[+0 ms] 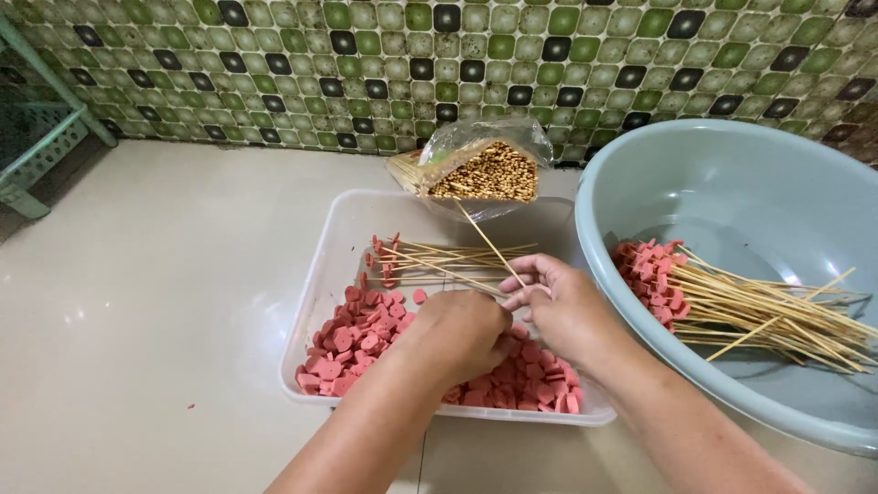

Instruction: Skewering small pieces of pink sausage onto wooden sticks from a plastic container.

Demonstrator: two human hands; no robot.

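Both hands [512,320] hold one skewer [489,242] over the tray [315,284] of sausage slices [352,343].

Soft, even indoor light falls from above. The pale floor [165,302] carries a broad, mild sheen, and the basin [732,183] shows faint glare inside. Shadows stay weak. Focus is sharp throughout, while the wall tiles [439,64] bow at the frame's edges.
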